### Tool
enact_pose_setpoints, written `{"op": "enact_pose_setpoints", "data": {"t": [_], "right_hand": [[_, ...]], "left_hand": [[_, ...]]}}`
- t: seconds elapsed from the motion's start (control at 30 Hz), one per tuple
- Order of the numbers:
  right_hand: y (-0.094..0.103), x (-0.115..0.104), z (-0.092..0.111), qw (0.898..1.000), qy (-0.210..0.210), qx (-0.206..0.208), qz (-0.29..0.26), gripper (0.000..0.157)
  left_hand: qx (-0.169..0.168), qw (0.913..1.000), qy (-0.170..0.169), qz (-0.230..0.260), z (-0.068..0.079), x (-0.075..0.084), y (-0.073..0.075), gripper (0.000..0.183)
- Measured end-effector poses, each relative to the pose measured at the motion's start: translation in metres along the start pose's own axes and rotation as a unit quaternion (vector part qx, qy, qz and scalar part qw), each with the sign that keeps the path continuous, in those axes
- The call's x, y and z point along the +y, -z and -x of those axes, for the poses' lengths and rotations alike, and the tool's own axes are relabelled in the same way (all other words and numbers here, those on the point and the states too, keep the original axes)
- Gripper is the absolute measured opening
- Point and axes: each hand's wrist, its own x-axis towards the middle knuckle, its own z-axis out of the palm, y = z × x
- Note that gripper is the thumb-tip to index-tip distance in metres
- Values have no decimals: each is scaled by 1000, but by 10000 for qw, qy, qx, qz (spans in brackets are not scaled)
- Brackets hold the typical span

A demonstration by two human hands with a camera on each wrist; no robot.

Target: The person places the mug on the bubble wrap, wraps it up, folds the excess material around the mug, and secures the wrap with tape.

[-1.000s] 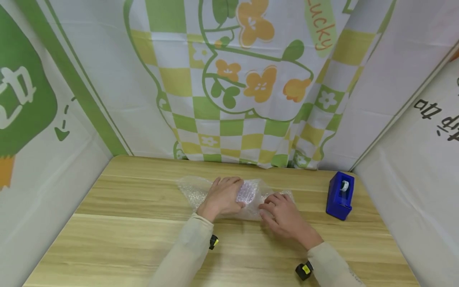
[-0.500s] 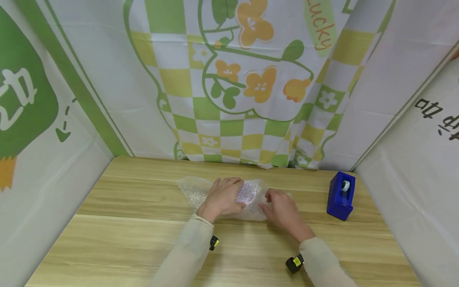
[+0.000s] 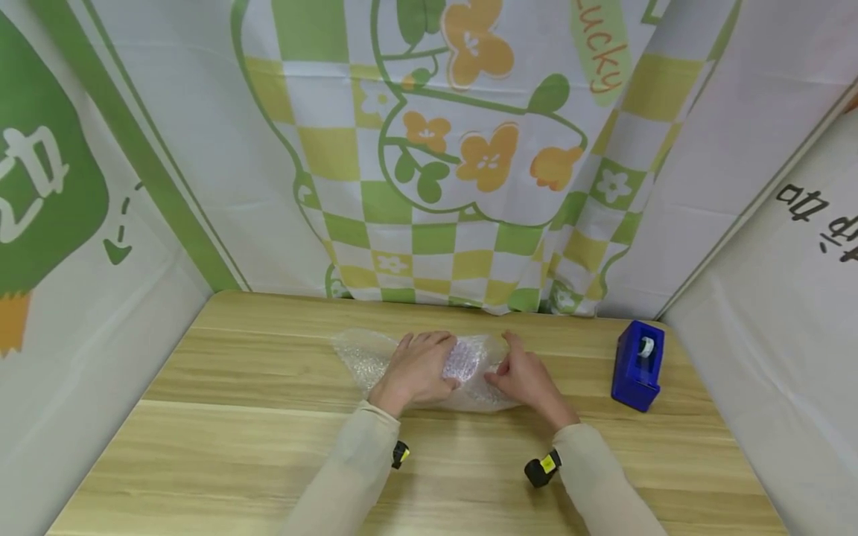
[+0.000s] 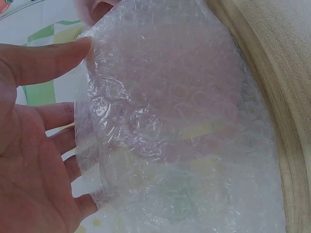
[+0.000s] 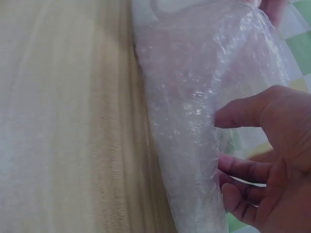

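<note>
- Right hand (image 3: pixel 529 378) has shifted left and toward the far edge; wrap (image 3: pixel 477 387) now reaches less far right.
- Left hand (image 3: pixel 415 368) grips wrap, thumb on near side, fingers over top.
- Right thumb and fingers pinch wrap's right end.
- Wrap lies near table's (image 3: pixel 234 447) far edge, well apart from left edge.
- Dispenser (image 3: pixel 637 365) near far right corner, well apart from right hand.

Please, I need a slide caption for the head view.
Left hand and right hand hold bubble wrap near blue tape dispenser.
</note>
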Motion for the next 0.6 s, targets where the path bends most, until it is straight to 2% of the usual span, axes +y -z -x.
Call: {"op": "enact_pose_setpoints", "data": {"t": [0.17, 0.27, 0.37, 0.5, 0.6], "right_hand": [[-1, 1, -4, 9997, -185, -146, -43, 51], [-4, 0, -3, 9996, -248, 77, 53, 39], [-7, -2, -1, 9987, -167, 411, 257, 35], [-13, -3, 5, 9939, 218, 861, 647, 32], [-17, -2, 10, 9851, 726, 1267, 907, 30]], "left_hand": [[35, 10000, -6, 5, 1, 0, 0, 71], [32, 10000, -17, 12, 1, 0, 0, 72], [30, 10000, -18, 25, 0, 0, 0, 71], [16, 10000, -24, 4, 0, -1, 0, 72], [-4, 10000, -21, 6, 0, -1, -1, 73]]}}
